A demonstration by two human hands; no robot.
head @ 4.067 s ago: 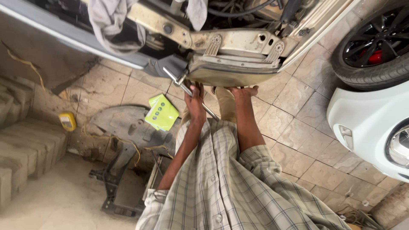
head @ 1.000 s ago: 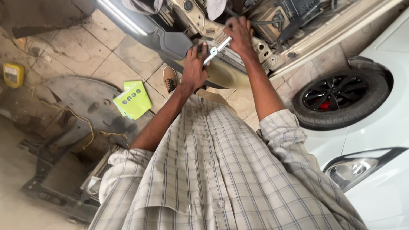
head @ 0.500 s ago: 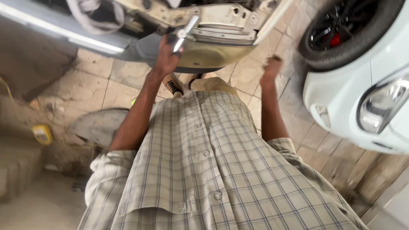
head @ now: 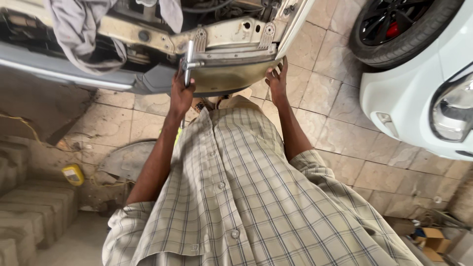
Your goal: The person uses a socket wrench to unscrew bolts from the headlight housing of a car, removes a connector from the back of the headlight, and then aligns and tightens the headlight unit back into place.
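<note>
Left hand point(head: 181, 96) clenched round a metal T-handle wrench point(head: 188, 63), upright against the car's front panel point(head: 231, 74). Right hand point(head: 277, 79) open – fingers pressed flat on the panel's lower edge. Yellow rectangular can point(head: 73, 174) on the floor, far left – cardboard boxes point(head: 432, 241) bottom right.

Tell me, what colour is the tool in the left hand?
Shiny silver metal wrench, gripped by the left hand; the head view shows it.

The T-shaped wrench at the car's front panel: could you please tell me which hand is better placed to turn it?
Left, most likely. The left hand already has its grip on the T-shaped wrench, set against the car's front panel. The right hand lies against the panel's lower edge, apart from the tool.
</note>
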